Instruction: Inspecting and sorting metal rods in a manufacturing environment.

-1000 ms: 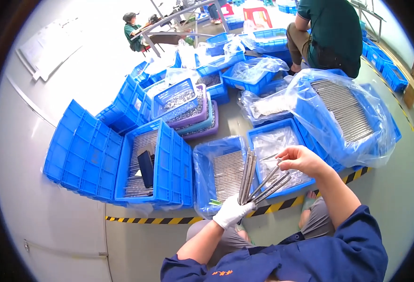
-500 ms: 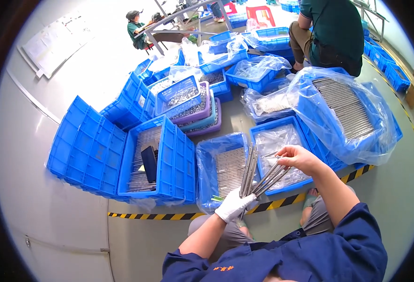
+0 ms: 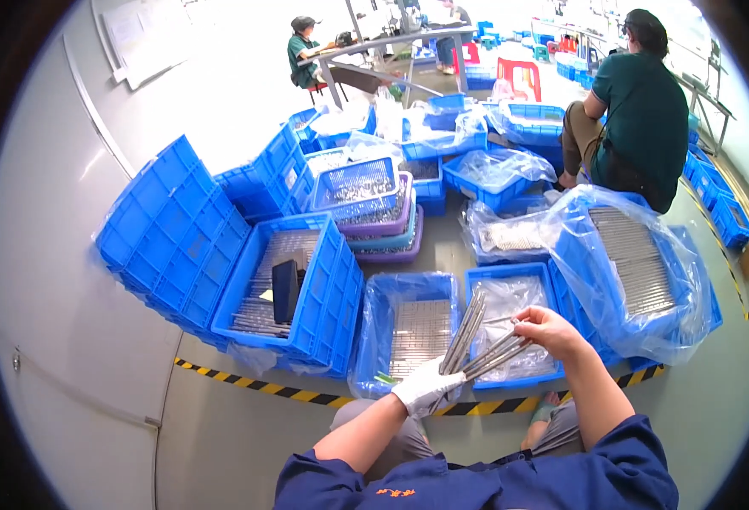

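My left hand (image 3: 428,387), in a white glove, is closed round the lower ends of a fanned bundle of thin metal rods (image 3: 464,333). The fan splits into a steep group and a group slanting to the right. My bare right hand (image 3: 551,331) pinches the upper end of a rod in the slanting group. Beneath my left hand stands a blue bin (image 3: 380,304) lined with clear plastic, holding rows of similar rods. A second blue bin (image 3: 551,285), with clear plastic and a few rods inside, lies under my right hand.
At left, a tall blue crate (image 3: 340,276) holds rods and a dark phone-like object (image 3: 285,291). Stacked baskets (image 3: 396,228) hold small metal parts. At right, a plastic-covered bin (image 3: 577,255) contains more rods. A co-worker (image 3: 642,127) sits beyond it. Striped tape (image 3: 264,387) crosses the floor.
The view has tilted up, showing more of the room at the back. My left hand keeps hold of the rods, and my right hand stays at their upper ends.
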`<action>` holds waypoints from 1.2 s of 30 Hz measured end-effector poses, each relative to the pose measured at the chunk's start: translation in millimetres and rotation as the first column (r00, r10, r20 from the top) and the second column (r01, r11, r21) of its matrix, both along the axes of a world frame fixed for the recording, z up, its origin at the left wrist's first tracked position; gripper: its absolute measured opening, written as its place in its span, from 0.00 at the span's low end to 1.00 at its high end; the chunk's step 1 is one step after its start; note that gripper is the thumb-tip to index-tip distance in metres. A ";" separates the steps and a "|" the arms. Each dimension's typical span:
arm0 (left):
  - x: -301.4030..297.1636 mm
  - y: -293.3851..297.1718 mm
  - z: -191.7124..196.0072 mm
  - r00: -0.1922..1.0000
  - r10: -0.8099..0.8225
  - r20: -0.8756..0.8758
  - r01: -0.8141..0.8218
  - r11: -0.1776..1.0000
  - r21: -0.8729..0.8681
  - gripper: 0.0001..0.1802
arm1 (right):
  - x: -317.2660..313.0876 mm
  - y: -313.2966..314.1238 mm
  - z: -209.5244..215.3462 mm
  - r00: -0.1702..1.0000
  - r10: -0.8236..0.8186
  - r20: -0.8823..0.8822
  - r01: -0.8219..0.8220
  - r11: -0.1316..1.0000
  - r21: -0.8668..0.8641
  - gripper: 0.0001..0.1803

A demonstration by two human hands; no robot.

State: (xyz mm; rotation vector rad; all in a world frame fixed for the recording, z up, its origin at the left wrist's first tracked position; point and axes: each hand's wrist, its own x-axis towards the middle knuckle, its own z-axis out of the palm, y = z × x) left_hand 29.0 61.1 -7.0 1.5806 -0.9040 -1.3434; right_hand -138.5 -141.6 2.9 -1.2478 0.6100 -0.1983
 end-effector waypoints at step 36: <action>-4.4 0.8 22.1 0.969 -0.174 -0.178 0.170 0.985 -0.039 0.29 | 9.9 -5.2 14.8 0.980 0.119 0.158 -0.149 0.970 0.192 0.12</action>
